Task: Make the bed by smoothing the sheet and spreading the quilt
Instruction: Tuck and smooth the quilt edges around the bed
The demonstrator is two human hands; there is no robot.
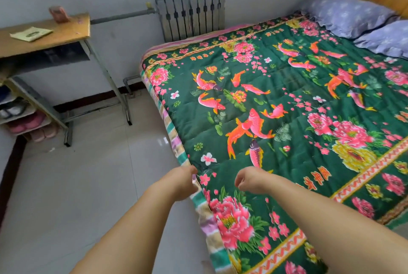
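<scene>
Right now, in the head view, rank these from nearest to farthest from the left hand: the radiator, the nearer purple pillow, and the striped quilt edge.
From the left hand:
1. Striped quilt edge, at the fingers, on the bed's floor side.
2. Radiator, on the wall beyond the bed's far edge.
3. Nearer purple pillow, at the headboard end, far right.

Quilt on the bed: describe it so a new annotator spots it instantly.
Start at the bed against the wall with the radiator. The quilt lies spread over nearly all of it, up to two purple pillows at the headboard. It is dark green with pink and orange fish and big pink flowers, unlike the striped sheet edging it, where the left hand sits.
</scene>
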